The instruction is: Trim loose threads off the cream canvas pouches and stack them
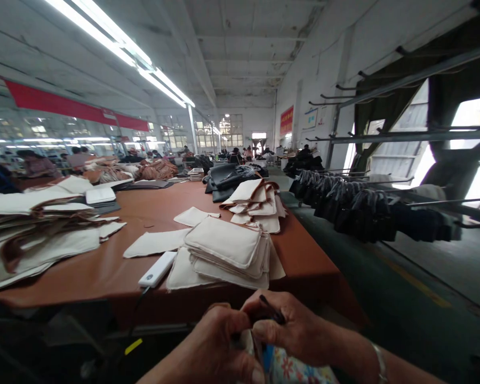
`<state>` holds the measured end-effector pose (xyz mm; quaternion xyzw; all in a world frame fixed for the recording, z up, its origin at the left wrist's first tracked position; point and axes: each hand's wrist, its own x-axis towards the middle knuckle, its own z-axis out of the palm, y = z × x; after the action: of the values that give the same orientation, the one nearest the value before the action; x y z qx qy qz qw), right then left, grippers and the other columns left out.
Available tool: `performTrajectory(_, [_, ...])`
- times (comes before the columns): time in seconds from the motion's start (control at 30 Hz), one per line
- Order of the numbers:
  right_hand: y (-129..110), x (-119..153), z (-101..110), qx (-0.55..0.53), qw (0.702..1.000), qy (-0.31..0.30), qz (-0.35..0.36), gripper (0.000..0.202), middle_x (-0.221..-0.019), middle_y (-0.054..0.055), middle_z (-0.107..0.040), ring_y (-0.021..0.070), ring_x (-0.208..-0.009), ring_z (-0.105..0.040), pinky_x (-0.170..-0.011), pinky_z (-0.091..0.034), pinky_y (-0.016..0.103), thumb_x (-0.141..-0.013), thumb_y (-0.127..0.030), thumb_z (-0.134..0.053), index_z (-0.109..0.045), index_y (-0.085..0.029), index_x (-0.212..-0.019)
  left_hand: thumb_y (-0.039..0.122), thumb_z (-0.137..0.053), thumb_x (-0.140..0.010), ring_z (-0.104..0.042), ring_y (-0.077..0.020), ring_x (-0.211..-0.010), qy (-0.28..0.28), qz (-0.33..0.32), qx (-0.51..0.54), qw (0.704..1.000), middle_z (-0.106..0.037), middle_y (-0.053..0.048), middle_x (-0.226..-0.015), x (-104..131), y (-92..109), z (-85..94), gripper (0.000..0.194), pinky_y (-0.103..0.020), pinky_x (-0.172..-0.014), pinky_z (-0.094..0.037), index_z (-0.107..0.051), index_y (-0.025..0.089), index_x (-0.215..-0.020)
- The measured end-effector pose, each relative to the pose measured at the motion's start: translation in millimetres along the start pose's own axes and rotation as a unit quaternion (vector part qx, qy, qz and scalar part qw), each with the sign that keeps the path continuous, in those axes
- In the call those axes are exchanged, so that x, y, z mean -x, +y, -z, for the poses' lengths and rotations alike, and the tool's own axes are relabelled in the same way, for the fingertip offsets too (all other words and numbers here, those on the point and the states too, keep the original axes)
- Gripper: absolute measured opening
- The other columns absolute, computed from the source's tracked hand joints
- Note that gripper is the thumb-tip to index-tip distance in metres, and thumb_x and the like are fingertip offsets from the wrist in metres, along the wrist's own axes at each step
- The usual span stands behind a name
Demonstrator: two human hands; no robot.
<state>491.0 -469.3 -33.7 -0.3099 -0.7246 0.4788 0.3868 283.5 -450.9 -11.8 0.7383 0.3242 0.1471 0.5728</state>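
Observation:
Low in front of the table's near edge, my left hand is closed on a cream fabric piece with a brown edge at its top; most of it is hidden by my fingers. Touching it, my right hand has its thumb and fingers pinched together. A small black tool sticks out between the right fingers; its kind cannot be made out. Below the hands shows floral cloth with a blue patch. Just beyond them, a stack of cream padded panels lies on the brown-covered table.
A white power bank with a cable lies left of the stack. Further piles of cream pieces and folded black material sit behind. Large panels are heaped left. A rack with black hanging items stands right.

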Motion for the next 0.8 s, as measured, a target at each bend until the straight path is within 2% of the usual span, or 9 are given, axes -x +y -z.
performTrajectory(0.1, [6.8,1.0,-6.0,-0.057,0.997,-0.005,-0.046,0.021,-0.084,-0.001,-0.055,0.0124,-0.072,-0.049,-0.066,-0.042,0.024,-0.089,-0.033,-0.062,-0.059,-0.015,-0.1,0.05,-0.088,-0.06,-0.035,-0.0106,-0.064,0.005,0.016,0.02,1.0,-0.048,0.005,-0.071,-3.4,-7.2,-3.4,0.049,-0.022,-0.052,-0.024,-0.065,0.013,-0.082])
performTrajectory(0.2, [26.2,3.7,-1.5,-0.022,0.999,-0.018,-0.043,0.02,-0.079,-0.002,-0.051,0.0112,-0.068,-0.042,-0.062,-0.038,0.022,-0.083,-0.03,-0.066,-0.057,-0.015,-0.094,0.047,-0.091,-0.054,-0.04,-0.0128,-0.071,0.045,0.011,0.038,0.998,-0.052,0.002,-0.077,-4.1,-14.1,-4.8,0.05,-0.022,-0.056,-0.027,-0.064,0.014,-0.079])
performTrajectory(0.23, [31.4,4.5,0.4,-0.005,0.999,-0.024,-0.038,0.021,-0.078,-0.003,-0.051,0.0112,-0.068,-0.041,-0.061,-0.037,0.022,-0.08,-0.028,-0.068,-0.057,-0.015,-0.092,0.046,-0.091,-0.054,-0.042,-0.0136,-0.074,0.044,0.001,0.062,0.997,-0.054,0.001,-0.082,-4.5,-16.0,-5.0,0.049,-0.022,-0.058,-0.029,-0.064,0.014,-0.079])
performTrajectory(0.3, [37.4,5.6,3.1,0.011,0.999,-0.033,-0.032,0.02,-0.076,-0.003,-0.05,0.0108,-0.066,-0.04,-0.059,-0.036,0.022,-0.076,-0.026,-0.07,-0.057,-0.016,-0.088,0.046,-0.09,-0.057,-0.043,-0.0137,-0.074,0.006,-0.006,0.117,0.993,-0.055,0.0,-0.085,-6.3,-20.4,-4.8,0.048,-0.022,-0.06,-0.03,-0.063,0.014,-0.08])
performTrajectory(0.37, [37.9,6.0,4.6,0.017,0.999,-0.03,-0.026,0.013,-0.075,-0.003,-0.051,0.0108,-0.066,-0.042,-0.06,-0.036,0.022,-0.078,-0.024,-0.067,-0.058,-0.016,-0.084,0.049,-0.087,-0.061,-0.041,-0.0126,-0.071,-0.011,0.005,0.148,0.989,-0.053,0.0,-0.08,-9.4,-26.5,-4.3,0.048,-0.023,-0.059,-0.029,-0.061,0.014,-0.08])
performTrajectory(0.43, [35.8,6.2,5.3,0.034,0.999,-0.02,-0.022,0.008,-0.075,-0.002,-0.053,0.0112,-0.067,-0.046,-0.062,-0.037,0.022,-0.082,-0.023,-0.061,-0.059,-0.015,-0.08,0.053,-0.083,-0.066,-0.037,-0.0118,-0.067,0.001,0.024,0.151,0.988,-0.05,0.001,-0.073,-13.5,-34.0,-3.6,0.048,-0.023,-0.057,-0.026,-0.058,0.013,-0.077])
performTrajectory(0.57, [36.7,7.5,5.7,0.128,0.991,0.009,0.032,0.011,-0.076,0.001,-0.058,0.0133,-0.069,-0.053,-0.063,-0.04,0.024,-0.086,-0.024,-0.053,-0.059,-0.016,-0.08,0.052,-0.08,-0.069,-0.035,-0.011,-0.062,0.015,0.05,0.149,0.987,-0.049,0.002,-0.067,-21.7,-45.5,-2.8,0.045,-0.025,-0.055,-0.023,-0.057,0.013,-0.075])
performTrajectory(0.67, [45.2,10.3,3.5,0.243,0.963,0.018,0.117,0.012,-0.08,0.005,-0.062,0.0165,-0.071,-0.056,-0.065,-0.043,0.027,-0.089,-0.023,-0.046,-0.056,-0.017,-0.085,0.042,-0.076,-0.072,-0.033,-0.0107,-0.061,0.033,0.068,0.131,0.989,-0.047,0.003,-0.064,-26.0,-47.3,-4.2,0.033,-0.025,-0.055,-0.022,-0.059,0.013,-0.072])
performTrajectory(0.8, [58.0,14.8,-2.4,0.383,0.9,0.015,0.208,0.016,-0.077,0.009,-0.062,0.0211,-0.071,-0.058,-0.065,-0.046,0.032,-0.092,-0.019,-0.039,-0.054,-0.017,-0.09,0.031,-0.068,-0.07,-0.034,-0.0109,-0.059,0.058,0.086,0.117,0.988,-0.048,0.002,-0.062,-31.8,-49.3,-10.7,0.02,-0.025,-0.054,-0.023,-0.061,0.013,-0.07])
